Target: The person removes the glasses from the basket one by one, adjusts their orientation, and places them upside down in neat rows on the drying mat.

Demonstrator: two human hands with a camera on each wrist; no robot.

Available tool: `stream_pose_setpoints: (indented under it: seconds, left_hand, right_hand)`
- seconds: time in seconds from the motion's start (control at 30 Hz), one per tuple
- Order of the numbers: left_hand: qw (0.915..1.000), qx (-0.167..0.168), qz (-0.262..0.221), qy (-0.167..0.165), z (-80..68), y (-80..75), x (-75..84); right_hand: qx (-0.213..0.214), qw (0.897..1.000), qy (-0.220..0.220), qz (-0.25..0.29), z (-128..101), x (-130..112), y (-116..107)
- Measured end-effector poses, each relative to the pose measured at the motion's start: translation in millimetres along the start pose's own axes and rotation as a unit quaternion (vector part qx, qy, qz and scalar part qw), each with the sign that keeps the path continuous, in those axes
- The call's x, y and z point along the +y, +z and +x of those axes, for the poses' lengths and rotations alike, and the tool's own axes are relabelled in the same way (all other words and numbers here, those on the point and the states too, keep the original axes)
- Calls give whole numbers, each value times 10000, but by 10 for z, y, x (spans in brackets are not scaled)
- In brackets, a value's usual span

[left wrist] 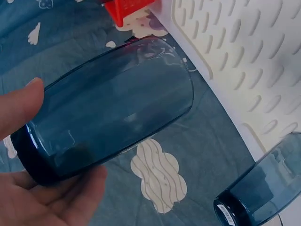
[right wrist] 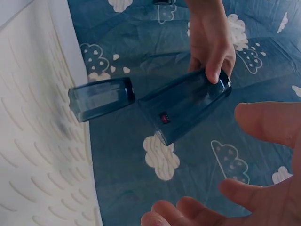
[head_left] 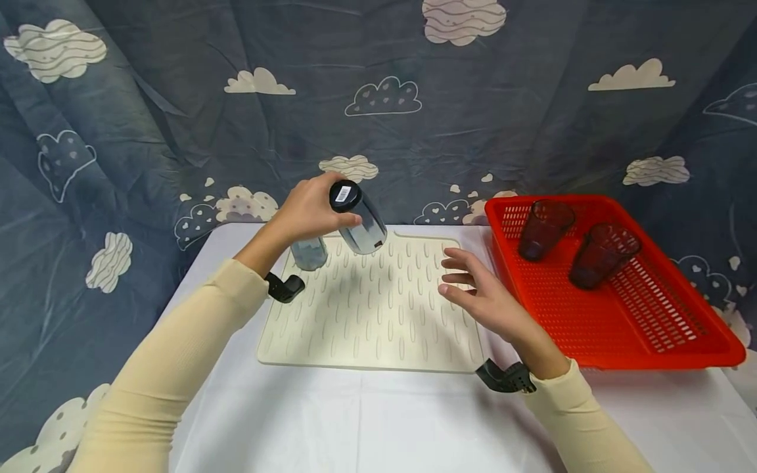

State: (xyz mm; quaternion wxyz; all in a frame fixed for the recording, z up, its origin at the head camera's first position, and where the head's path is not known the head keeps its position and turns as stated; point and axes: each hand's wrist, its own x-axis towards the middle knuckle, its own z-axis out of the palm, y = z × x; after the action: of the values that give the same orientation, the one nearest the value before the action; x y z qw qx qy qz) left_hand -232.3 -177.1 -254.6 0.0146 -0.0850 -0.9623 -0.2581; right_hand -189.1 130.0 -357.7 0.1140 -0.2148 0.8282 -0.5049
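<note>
At the centre of the head view you have a smoky blue glass (head_left: 368, 225) with a near-black base bearing a white label (head_left: 343, 194) with dark bars, and left of it a paler grey-blue tumbler (head_left: 309, 255). Below them you see a cream mat (head_left: 372, 322) patterned with slim raised ovals on a white table (head_left: 307, 427), and at right a bright red, slotted basket (head_left: 562, 338) with two dark purplish cups (head_left: 600, 256). Your sleeves (head_left: 177, 348) are pale yellow, and the slate-blue backdrop (head_left: 508, 112) carries cream clouds, some wavy-lined, others white-outlined.
</note>
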Motion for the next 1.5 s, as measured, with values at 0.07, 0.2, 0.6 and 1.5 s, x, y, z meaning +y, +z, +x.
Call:
stream_pose_setpoints:
  seconds: [0.07,0.2,0.6,1.5]
  left_hand:
    - [10000,-24,-25,-24,32,-6,-5]
    - [10000,-24,-89,-15,96,-22,-24]
    - [9977,-580,302,185,320,53,-20]
    - [9965,-802,247,-50,481,607,-386]
  right_hand:
    - [9,10000,19,-51,-9,5,-6]
    - [-38,9999,40,-105,-30,15,-20]
    - [-17,9999,82,-91,-63,33,-62]
    - [23,9981,278,-545,-75,10,-108]
